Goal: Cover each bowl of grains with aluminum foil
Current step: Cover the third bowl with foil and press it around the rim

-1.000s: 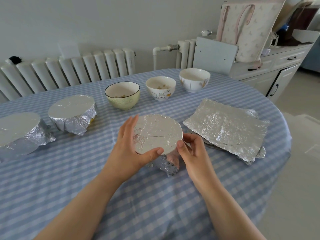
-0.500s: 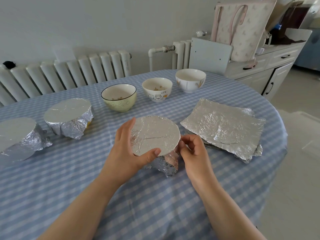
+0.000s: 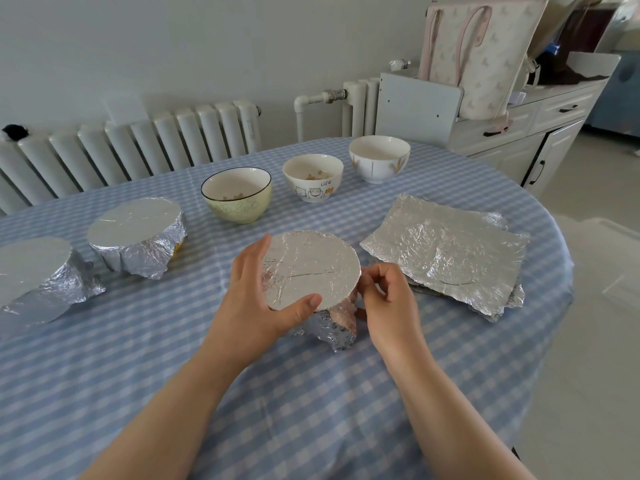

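At the left edge of your surface (image 3: 104, 375), under its blue-and-white checked cloth, sit two foil-wrapped bowls: one cut off by the frame (image 3: 33, 271), the next (image 3: 136, 237) just beside it. Behind them a white radiator (image 3: 138, 143) runs along the wall. Toward the far edge stand three uncovered bowls in a row: a yellow-green one (image 3: 237, 195), a white cartoon-printed one (image 3: 312, 176) and a white one (image 3: 379, 158). Near the middle your left hand (image 3: 258, 303) cups the foil-covered bowl (image 3: 311, 268), fingers curved round its left side and thumb pressed on the near rim. Your right hand (image 3: 388, 303) has its fingers curled, pinching the foil at the bowl's right rim. Spare foil sheets (image 3: 446, 254) lie stacked toward the right edge. Beyond them, a white cabinet (image 3: 519, 133) carries a pale tote bag (image 3: 485, 53).
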`<action>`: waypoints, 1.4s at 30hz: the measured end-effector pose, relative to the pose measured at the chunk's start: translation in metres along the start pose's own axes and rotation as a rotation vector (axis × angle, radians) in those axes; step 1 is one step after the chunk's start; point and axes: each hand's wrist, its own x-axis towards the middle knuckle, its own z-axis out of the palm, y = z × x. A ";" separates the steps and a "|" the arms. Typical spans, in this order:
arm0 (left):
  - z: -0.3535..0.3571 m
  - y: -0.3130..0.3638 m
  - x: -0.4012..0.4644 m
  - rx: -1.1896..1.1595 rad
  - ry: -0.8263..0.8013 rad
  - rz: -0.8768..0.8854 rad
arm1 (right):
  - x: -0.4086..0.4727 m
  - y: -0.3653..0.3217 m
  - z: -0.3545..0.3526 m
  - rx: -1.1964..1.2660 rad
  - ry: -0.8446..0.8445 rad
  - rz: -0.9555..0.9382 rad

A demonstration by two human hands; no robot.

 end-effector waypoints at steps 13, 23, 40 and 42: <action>0.000 -0.001 0.002 0.016 -0.009 0.009 | -0.011 -0.009 0.009 0.192 0.038 0.102; -0.001 0.000 0.002 0.028 -0.009 0.018 | -0.008 -0.020 0.019 0.260 0.126 0.201; 0.016 0.021 -0.022 0.151 0.110 -0.089 | 0.004 -0.010 -0.002 0.037 -0.216 0.092; 0.016 0.023 -0.025 0.169 0.094 -0.097 | 0.003 -0.012 -0.006 -0.071 -0.285 0.055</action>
